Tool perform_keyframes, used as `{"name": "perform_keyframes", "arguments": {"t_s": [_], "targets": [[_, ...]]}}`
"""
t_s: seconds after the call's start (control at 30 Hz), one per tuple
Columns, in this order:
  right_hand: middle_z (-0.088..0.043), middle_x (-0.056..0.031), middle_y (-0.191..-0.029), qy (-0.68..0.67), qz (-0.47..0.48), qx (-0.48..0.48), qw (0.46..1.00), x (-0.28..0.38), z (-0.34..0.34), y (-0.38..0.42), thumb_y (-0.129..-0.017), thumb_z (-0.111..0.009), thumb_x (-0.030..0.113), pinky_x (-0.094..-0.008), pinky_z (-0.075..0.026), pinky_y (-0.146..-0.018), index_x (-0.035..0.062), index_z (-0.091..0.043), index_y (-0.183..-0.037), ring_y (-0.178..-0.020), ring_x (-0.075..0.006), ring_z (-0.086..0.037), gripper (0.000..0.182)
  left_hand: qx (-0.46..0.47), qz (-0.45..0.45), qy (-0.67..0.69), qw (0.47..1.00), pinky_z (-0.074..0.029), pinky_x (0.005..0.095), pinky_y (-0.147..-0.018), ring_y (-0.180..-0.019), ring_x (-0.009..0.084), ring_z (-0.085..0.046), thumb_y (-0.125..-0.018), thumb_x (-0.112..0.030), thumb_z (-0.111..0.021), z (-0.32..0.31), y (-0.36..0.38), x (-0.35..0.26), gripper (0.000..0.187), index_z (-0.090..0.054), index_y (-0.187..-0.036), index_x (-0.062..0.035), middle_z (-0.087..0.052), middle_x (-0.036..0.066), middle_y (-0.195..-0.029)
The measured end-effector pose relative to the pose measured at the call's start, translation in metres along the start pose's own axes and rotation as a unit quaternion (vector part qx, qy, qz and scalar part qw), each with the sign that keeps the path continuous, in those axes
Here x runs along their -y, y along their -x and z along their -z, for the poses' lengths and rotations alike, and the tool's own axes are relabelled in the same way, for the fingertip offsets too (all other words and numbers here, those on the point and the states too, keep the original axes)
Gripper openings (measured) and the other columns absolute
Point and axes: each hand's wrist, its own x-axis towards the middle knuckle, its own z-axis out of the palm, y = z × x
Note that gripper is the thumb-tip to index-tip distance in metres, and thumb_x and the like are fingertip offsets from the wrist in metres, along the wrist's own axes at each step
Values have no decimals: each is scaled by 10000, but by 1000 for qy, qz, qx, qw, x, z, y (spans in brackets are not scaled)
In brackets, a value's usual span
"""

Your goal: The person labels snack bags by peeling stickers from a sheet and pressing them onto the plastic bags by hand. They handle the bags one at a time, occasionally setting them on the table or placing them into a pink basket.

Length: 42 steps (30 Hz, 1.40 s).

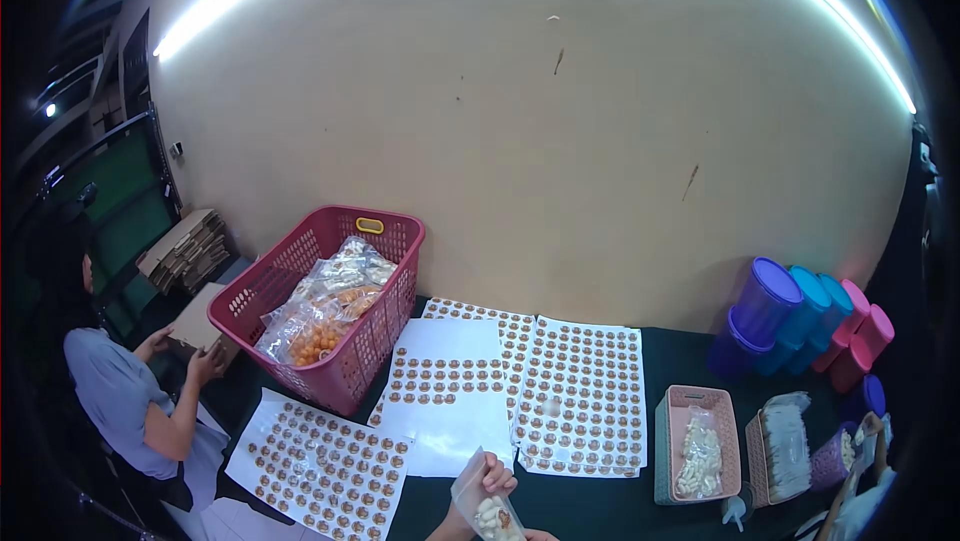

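Note:
A clear plastic bag [488, 515] of whitish pieces, with a small brown round label on it, is at the bottom centre. My left hand [497, 475] has its fingers curled at the bag's upper right side, gripping it. Only a small part of my right hand [541, 535] shows at the bottom edge, beside the bag's lower right; its grip is cut off. Behind the hands lie sheets of round brown labels: a right sheet [582, 396], a partly bare middle sheet [440, 441] and a left sheet [320, 461].
A red basket [345, 381] holds bags of orange and whitish pieces. Left, a person [120, 391] holds a cardboard piece [195, 316]. Right are a pink basket [735, 441] with a filled bag, a basket of flat bags [785, 446], stacked colourful containers [765, 296] and another person's arm [880, 451].

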Motion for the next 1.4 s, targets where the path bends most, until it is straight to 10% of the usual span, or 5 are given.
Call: {"name": "perform_keyframes", "arguments": {"t_s": [0.17, 0.57, 0.7, 0.77, 1.4], "targets": [[-567, -58, -982, -82, 85, 6, 993, 0, 1, -6, -786, -588, 61, -236, -460, -767, 11, -465, -1144, -844, -132, -560, 381, -150, 54, -300, 941, -357, 338, -957, -1135, 250, -439, -936, -278, -312, 25, 17, 8, 435, -307, -1277, -9, -436, 165, -1231], [-588, -53, -938, 72, 134, -169, 974, -17, 19, -37, -855, -540, 151, -265, -473, -723, 26, -519, -1062, -806, -136, -577, 243, -82, -9, -598, 797, -455, 216, -647, -744, 122, -556, -832, -187, -586, 33, 61, 23, 331, -492, -1101, -18, -569, 41, -890], [-587, -48, -933, 107, 137, -181, 968, -12, 17, -29, -860, -534, 168, -253, -474, -699, 29, -515, -1066, -781, -122, -571, 249, -81, 49, -506, 857, -456, 227, -668, -779, 120, -550, -806, -208, -622, 31, 59, 20, 380, -489, -1118, -37, -568, 52, -922], [-585, -52, -930, 128, 138, -197, 962, -10, 14, -26, -871, -517, 188, -244, -471, -681, 32, -498, -1087, -771, -124, -571, 267, -85, 190, -475, 855, -369, 279, -938, -1075, 144, -473, -906, -278, -442, 27, 58, 13, 451, -391, -1230, 32, -497, 88, -1164], [-546, -2, -716, 118, 198, -178, 957, 22, 54, -15, -853, -547, 189, -219, -430, -553, 41, -562, -944, -619, -89, -505, 174, -42, 365, -445, 817, -423, 296, -909, -1048, 182, -520, -891, -302, -466, 34, 23, 8, 427, -428, -1187, 3, -525, 110, -1131]]}}
